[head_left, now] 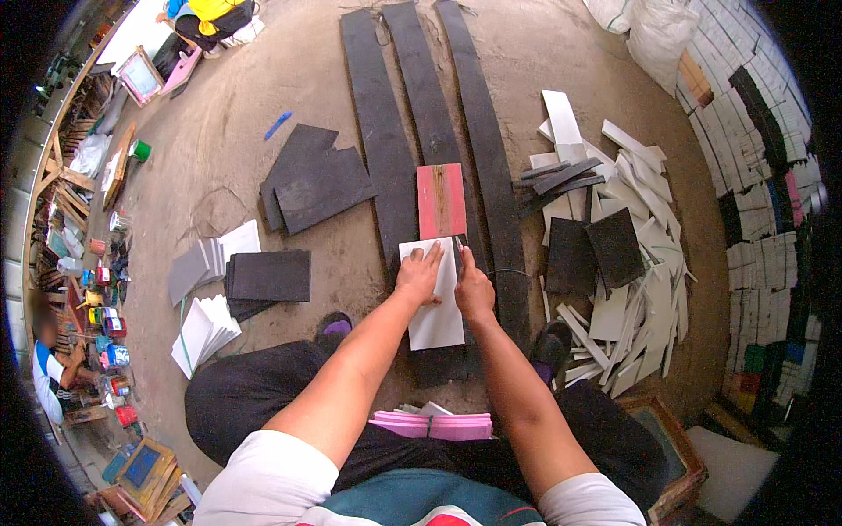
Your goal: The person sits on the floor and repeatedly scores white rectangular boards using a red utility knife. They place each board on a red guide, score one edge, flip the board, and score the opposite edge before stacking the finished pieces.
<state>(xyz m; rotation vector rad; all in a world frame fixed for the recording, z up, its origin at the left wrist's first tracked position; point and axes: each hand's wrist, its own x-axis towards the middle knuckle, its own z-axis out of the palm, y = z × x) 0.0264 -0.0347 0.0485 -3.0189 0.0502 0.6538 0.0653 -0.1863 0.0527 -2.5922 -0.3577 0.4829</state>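
A white rectangular foam sheet [436, 329] lies between my legs, over the long black strips and up against a pink-red board [440, 200] with a worn brown stripe. My left hand [420, 277] is pressed on the sheet, fingers spread and flat. At the sheet's right edge, my right hand [474, 287] is closed on a slim dark tool [458, 241], apparently a knife, index finger stretched along it. Most of the tool is hidden by the hand. Three long black strips [377, 123] run away from me along the floor.
Black sheets [324, 188] and a white stack [204, 331] lie at left, near a blue pen-like object [278, 125]. White offcuts [645, 280] heap up at right. A tied pink bundle [430, 426] is close to me. Stacked white pieces [759, 228] line the right; another person [53, 368] sits far left.
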